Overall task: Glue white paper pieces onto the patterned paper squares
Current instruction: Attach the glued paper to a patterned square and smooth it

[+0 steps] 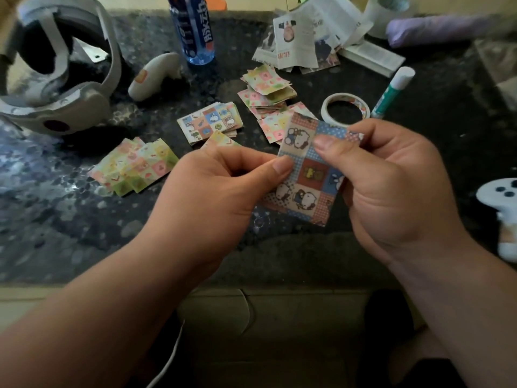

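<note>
Left hand [223, 186] and right hand [391, 191] each pinch the patterned square [307, 177] at opposite edges above the table [70, 219] (glue stick [391, 91] lies apart), so uneven pull could crease or tear it.

Dim indoor light, soft overall blur, wide-angle bending at edges, muted shadows
</note>
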Demonstrator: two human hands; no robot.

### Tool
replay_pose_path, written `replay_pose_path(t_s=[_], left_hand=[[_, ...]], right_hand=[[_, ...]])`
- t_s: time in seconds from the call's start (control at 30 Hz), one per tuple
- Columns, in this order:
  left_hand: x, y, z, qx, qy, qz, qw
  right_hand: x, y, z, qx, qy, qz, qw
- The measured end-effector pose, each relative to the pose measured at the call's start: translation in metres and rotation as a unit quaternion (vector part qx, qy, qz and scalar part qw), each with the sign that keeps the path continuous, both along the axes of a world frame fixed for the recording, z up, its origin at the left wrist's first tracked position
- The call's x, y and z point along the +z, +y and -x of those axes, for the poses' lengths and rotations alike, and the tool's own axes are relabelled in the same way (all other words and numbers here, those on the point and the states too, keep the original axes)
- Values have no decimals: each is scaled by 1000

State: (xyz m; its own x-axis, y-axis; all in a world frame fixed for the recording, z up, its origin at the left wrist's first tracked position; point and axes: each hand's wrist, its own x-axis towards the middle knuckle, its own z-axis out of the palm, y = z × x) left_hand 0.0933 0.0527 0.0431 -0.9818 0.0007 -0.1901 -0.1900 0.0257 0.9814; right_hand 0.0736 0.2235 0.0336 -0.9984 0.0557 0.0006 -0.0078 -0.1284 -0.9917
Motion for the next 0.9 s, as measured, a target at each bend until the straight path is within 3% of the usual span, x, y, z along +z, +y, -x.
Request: replay_pose_path(t_s=[0.3, 0.53, 0.9], left_hand=[[9, 4, -3, -27, -6, 13, 1000], [6, 4, -1, 9, -6, 14, 1000], [11, 3, -1, -20, -24, -77, 997]], right_hand=[[0, 2, 0, 24, 1, -33, 999], [2, -1, -2, 44, -4, -24, 999], [-2, 0, -3, 51, 16, -60, 997]])
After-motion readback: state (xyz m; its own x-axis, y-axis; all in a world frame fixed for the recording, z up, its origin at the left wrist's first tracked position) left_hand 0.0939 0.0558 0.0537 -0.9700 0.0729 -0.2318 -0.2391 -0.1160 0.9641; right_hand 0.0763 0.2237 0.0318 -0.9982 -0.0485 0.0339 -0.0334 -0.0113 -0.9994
